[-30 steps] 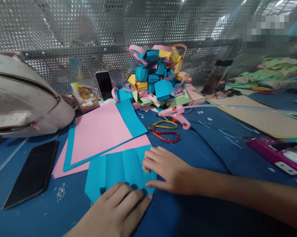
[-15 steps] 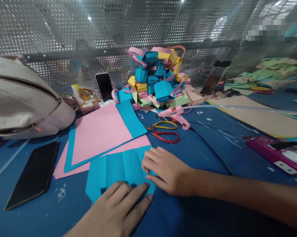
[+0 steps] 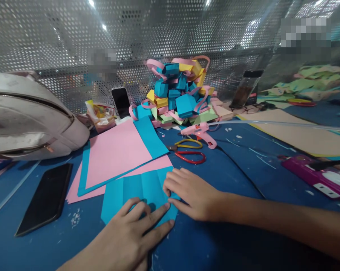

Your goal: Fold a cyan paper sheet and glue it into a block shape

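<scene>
A creased blue sheet of paper (image 3: 133, 187) lies on the blue table, with fold lines running across it. My left hand (image 3: 132, 229) rests over its near edge, fingers spread and the index fingertip pressing the sheet near the right side. Curled over the paper's right end is my right hand (image 3: 192, 194), its thumb pointing towards my left index fingertip. The part of the sheet beneath both hands is hidden. Just beyond, scissors (image 3: 189, 151) with one yellow and one red handle lie beside a stack of pink paper (image 3: 119, 154) and blue sheets.
A pink glue gun (image 3: 201, 132) with a black cord lies behind the scissors. Folded paper boxes (image 3: 184, 94) are heaped at the back. A dark phone (image 3: 45, 197) and white backpack (image 3: 37, 116) are on the left, a purple power strip (image 3: 314, 175) on the right.
My left hand has shifted slightly, its index fingertip moving up closer to my right thumb. My right hand stays on the paper's right end. The view has swung a little.
</scene>
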A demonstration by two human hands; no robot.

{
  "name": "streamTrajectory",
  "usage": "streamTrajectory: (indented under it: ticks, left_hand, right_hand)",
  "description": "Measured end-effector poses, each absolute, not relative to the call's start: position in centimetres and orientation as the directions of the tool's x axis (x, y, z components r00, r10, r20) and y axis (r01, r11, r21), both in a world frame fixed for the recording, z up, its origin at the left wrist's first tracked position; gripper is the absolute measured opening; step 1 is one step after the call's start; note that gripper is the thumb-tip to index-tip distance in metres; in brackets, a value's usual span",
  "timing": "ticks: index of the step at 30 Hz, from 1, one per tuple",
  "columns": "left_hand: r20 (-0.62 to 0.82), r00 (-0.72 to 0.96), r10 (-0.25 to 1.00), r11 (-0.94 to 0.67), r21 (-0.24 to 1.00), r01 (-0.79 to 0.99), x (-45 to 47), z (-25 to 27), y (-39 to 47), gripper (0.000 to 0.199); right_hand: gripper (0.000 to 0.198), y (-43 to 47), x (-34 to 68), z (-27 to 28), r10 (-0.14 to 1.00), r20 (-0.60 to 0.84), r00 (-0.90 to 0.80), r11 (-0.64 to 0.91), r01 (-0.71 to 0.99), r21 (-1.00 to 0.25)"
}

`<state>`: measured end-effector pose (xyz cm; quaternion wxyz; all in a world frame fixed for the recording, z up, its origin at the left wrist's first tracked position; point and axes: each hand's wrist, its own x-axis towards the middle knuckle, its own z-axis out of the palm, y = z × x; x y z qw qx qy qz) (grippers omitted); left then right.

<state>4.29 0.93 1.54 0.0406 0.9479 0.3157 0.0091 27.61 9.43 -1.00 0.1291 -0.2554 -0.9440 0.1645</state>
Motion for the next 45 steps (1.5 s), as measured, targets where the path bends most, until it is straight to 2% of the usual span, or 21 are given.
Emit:
streamTrajectory:
  ticks: [5,8,11,13,15,17,20,25,30,39,45]
  left_hand:
    - [-0.088,0.804,0.588,-0.796,0.109,0.595,4.6,3.0,1.1,0.073]
    - [-0.099,0.822,0.560,-0.814,0.114,0.569,4.6,3.3,1.4,0.073]
    - [-0.108,0.820,0.563,-0.813,0.105,0.572,4.5,3.4,1.5,0.072]
    - [-0.126,0.820,0.559,-0.816,0.093,0.571,4.6,3.4,1.5,0.071]
    - [-0.138,0.819,0.557,-0.817,0.086,0.571,4.5,3.4,1.6,0.070]
    - [-0.142,0.820,0.554,-0.818,0.090,0.568,4.5,3.5,1.6,0.069]
    - [-0.156,0.826,0.542,-0.823,0.101,0.559,4.6,3.6,1.8,0.068]
    - [-0.156,0.831,0.534,-0.831,0.088,0.550,4.5,3.7,1.8,0.069]
    - [-0.094,0.820,0.565,-0.818,0.068,0.571,4.4,3.2,1.3,0.070]
    - [-0.022,0.831,0.556,-0.827,-0.108,0.551,5.4,2.1,0.1,0.059]
    - [-0.028,0.812,0.583,-0.810,-0.099,0.578,6.6,2.4,0.1,0.057]
  right_hand:
    - [0.008,9.8,28.1,-0.9,0.514,0.175,-0.840,0.802,0.397,-0.446]
    - [0.009,10.1,28.5,-0.4,0.477,0.266,-0.838,0.837,0.340,-0.429]
    - [0.019,10.2,29.1,0.2,0.313,0.345,-0.885,0.934,0.220,-0.282]
    - [0.024,10.1,29.5,0.7,0.161,0.274,-0.948,0.975,0.111,-0.191]
    - [0.023,9.9,29.9,1.3,0.095,0.140,-0.986,0.985,0.072,-0.159]
    - [0.024,9.6,30.1,1.9,0.153,0.019,-0.988,0.979,0.149,-0.137]
    - [0.024,9.2,30.4,2.7,0.313,-0.104,-0.944,0.946,0.320,-0.051]
    - [0.017,8.0,30.6,3.2,0.461,-0.108,-0.881,0.886,0.450,0.110]
    - [0.013,7.3,30.8,3.1,0.478,-0.074,-0.875,0.872,0.462,0.163]
    - [0.026,8.2,30.1,5.3,0.481,-0.160,-0.862,0.876,0.481,0.045]
    - [0.026,8.5,30.8,4.9,0.444,-0.081,-0.893,0.896,0.440,0.055]
